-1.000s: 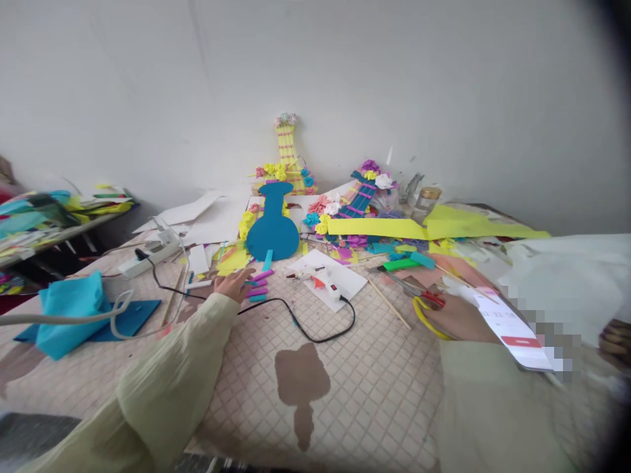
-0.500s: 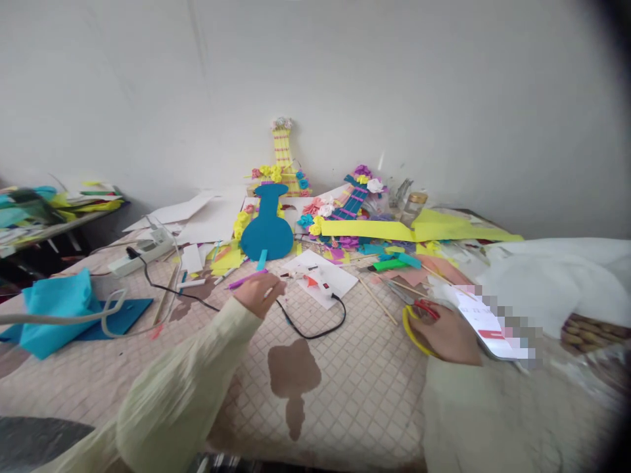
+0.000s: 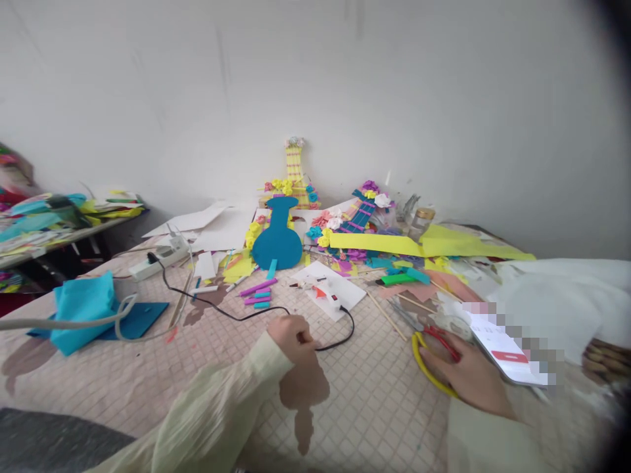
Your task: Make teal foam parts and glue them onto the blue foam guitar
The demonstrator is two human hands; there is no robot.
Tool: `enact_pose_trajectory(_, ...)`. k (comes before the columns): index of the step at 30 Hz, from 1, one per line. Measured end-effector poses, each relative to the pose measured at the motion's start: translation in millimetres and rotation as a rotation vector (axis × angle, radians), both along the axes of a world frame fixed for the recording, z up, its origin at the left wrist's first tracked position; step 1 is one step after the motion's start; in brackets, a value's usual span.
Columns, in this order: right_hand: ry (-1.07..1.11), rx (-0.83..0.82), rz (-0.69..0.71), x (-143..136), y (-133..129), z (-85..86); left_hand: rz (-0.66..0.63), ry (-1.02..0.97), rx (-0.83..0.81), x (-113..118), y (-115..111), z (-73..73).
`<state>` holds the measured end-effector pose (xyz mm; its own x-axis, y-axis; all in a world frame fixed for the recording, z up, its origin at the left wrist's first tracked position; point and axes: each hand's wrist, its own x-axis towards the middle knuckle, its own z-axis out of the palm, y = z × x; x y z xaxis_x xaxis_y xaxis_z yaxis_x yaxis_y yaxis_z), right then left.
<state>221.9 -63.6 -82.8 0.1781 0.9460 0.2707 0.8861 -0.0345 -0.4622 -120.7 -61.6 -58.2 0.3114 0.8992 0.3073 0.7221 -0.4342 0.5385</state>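
Note:
My left hand is closed above the middle of the table, just in front of the black cord. Its fingertips are pressed together; whatever they hold, if anything, is hidden. Past it lie short purple and blue paper rolls. My right hand is wrapped round the handles of scissors with red and yellow grips, their blades pointing away to the left. A white hot glue gun rests on a white sheet. Behind the rolls a blue guitar-shaped cutout stands upright.
Flower-trimmed paper models lean at the wall. A yellow strip lies across the back right. At the right are a phone and a white plastic bag. A power strip and folded blue paper are left.
My left hand has drawn back toward me and to the right, uncovering the purple and blue rolls. My right hand stays on the scissors. The view has shifted slightly.

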Motion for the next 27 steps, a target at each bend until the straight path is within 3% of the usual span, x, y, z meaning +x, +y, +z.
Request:
enact_pose_trajectory(4, 0.027, 0.052, -0.045, -22, -5, 27.4, 0.004, -0.012, 0.045, -35, -17, -8.2)
enact_pose_trajectory(8, 0.107, 0.008, 0.225, -87, 21, 49.1, 0.023, -0.024, 0.067, -63, -17, -3.7)
enact_pose_trajectory(10, 0.055, -0.055, 0.355, -124, 42, 50.4, 0.039, -0.057, 0.108, -72, -10, 5.8)
enact_pose_trajectory(14, 0.026, -0.119, 0.397, -172, 79, 36.4, 0.176, 0.039, 0.048, -88, 12, 27.9)
enact_pose_trajectory(20, 0.167, -0.11, 0.367, -175, 89, 18.9, 0.318, 0.198, -0.094, -112, 76, 41.0)
enact_pose_trajectory(24, 0.369, -0.05, 0.347, -162, 76, 19.2, 0.412, 0.276, -0.212, -114, 124, 39.5)
enact_pose_trajectory(27, 0.582, -0.014, 0.335, -156, 68, 20.2, 0.452, 0.301, -0.281, -110, 148, 32.3)
